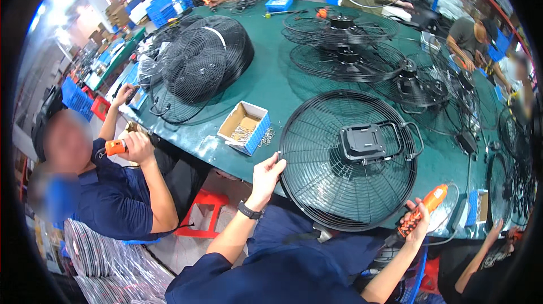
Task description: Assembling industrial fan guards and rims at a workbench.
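A round black fan [317,134] with a wire grille lies at the near edge of the green table, its dark housing and bent tube handle facing up. My left hand [267,178], with a dark watch on its wrist, pinches at the fan's left rim. A tiny light-coloured bit shows at those fingertips, too small to name. In my right hand [416,223] is an orange and black electric screwdriver [431,201], held beside the lower right of the fan, its tip pointing down toward my lap. Left of the fan stands an open carton [260,134] of small screws, some spilled beside it.
Stacked black grilles [209,60] stand at the table's far left, and several fan assemblies [345,58] crowd the far right. A co-worker at my left holds another orange screwdriver [116,147]. A red stool [206,213] stands below the table. Other people work around it.
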The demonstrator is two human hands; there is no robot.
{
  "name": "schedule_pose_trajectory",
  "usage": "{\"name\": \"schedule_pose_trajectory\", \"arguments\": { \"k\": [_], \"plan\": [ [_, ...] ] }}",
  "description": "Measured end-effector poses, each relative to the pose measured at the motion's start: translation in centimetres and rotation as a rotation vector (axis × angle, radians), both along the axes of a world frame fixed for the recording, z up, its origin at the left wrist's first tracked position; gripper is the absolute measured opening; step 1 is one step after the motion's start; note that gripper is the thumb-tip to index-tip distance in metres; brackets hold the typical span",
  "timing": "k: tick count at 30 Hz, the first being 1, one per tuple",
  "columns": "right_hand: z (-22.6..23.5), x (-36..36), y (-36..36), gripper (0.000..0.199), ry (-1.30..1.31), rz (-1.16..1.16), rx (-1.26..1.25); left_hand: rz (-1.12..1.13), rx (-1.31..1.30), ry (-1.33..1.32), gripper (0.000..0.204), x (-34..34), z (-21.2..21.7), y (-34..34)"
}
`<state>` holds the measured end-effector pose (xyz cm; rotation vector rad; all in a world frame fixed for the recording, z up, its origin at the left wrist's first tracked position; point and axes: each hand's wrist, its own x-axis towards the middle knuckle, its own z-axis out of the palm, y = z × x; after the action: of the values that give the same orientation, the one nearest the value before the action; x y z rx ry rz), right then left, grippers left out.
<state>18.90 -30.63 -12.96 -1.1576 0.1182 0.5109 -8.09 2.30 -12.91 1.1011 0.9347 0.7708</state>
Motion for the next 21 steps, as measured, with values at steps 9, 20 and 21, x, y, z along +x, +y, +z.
{"name": "schedule_pose_trajectory", "arguments": {
  "k": [9, 20, 21],
  "plan": [
    [-1.3, 0.9, -1.1, 0.054, -0.017, 0.059, 0.027, 0.016, 0.279, 0.061, 0.051, -0.1, -3.5, 0.3],
    [-0.8, 0.6, -1.6, 0.050, -0.053, 0.010, -0.061, -0.068, 0.370, 0.158, 0.056, 0.4, -2.0, 0.2],
    [-1.2, 0.9, -1.4, 0.050, -0.051, 0.037, -0.076, -0.065, 0.369, 0.177, 0.056, -0.2, -2.0, 0.2]
  ]
}}
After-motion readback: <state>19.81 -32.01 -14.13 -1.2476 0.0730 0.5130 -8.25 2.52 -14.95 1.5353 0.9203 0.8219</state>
